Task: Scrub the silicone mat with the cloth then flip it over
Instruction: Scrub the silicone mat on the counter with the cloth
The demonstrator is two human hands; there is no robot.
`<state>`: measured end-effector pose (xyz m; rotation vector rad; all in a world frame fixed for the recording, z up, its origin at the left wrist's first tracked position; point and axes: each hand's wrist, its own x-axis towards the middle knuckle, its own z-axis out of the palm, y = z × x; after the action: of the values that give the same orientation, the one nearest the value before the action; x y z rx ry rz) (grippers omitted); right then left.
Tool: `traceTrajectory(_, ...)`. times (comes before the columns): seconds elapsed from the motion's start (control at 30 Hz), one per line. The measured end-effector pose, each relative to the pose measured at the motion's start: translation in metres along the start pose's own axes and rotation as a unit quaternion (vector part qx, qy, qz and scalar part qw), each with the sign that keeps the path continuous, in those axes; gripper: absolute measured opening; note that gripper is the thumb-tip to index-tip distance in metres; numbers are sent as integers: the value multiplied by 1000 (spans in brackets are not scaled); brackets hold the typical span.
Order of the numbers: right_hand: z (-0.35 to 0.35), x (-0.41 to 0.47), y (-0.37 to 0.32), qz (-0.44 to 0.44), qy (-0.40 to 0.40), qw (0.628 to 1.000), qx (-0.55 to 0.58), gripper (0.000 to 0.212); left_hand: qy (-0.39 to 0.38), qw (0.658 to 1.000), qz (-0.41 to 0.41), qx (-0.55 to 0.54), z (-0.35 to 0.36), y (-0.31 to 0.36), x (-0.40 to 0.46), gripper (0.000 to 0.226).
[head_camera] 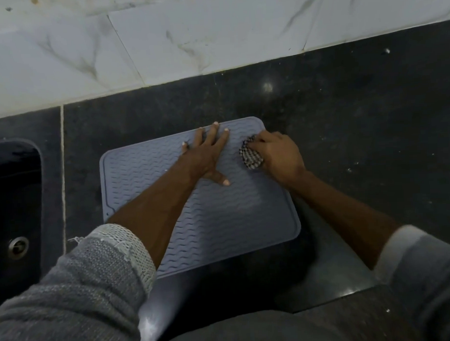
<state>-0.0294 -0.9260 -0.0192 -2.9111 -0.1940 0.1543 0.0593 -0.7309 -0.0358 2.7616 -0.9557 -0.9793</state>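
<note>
Left hand (208, 155) lay flat and open on the grey wavy silicone mat (220, 221) | right hand (277, 153) squeezed the checked cloth (250, 156) at the mat's far right corner | mat lay on the dark stone counter (357, 119)

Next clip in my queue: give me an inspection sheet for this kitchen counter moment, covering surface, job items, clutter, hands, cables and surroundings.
Surface: dark stone counter, speckled with pale flecks and dust.
Silicone mat: grey-blue, wavy ridged side up, lying flat and skewed on the counter; not yet flipped.
Cloth: checked, bunched up, pressed on the mat near its far right corner.
Clutter: nothing seen beyond the flecks.
Left hand: open, fingers spread flat on the mat, pinning it.
Right hand: closed around the cloth.
Cables: nothing seen.
Surroundings: dark sink with a metal drain at the left; white marbled wall tiles behind, with grimy marks.
</note>
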Motion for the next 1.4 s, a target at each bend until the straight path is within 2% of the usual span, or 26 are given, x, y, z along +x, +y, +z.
traceTrajectory(0.1, -2, -13, 2, 4, -19, 1000, 16, 43, 2, 1000, 0, 1, 1, 0, -1, 138)
traceTrajectory(0.27, -8, 24, -11, 22, 66, 997, 44, 31, -5, 1000, -19, 9, 0, 3, 0, 139)
traceTrajectory(0.4, -3, 29, -21, 38, 17, 999, -1, 32, -13, 1000, -23, 11, 0, 3, 2, 139)
traceTrajectory(0.67, 8, -73, -19, 22, -7, 1000, 13, 38, -11, 1000, -5, 5, -1, 1, 0, 139)
traceTrajectory(0.73, 5, -67, -17, 25, -3, 999, 19, 35, -10, 1000, -6, 10, -1, 2, 0, 138)
traceTrajectory(0.83, 0, -34, -19, 34, 53, 997, 51, 29, -5, 1000, -12, 16, 0, 2, 0, 138)
traceTrajectory(0.97, 4, -16, -25, 55, 13, 998, 6, 32, -12, 1000, -18, 23, 0, 2, 3, 139)
traceTrajectory(1.27, 14, -125, -30, 31, 0, 999, 25, 38, -17, 1000, -5, 17, -5, 1, -1, 136)
traceTrajectory(1.4, -2, -93, -26, 39, 61, 995, 72, 34, -16, 1000, -9, 20, -5, 4, -2, 135)
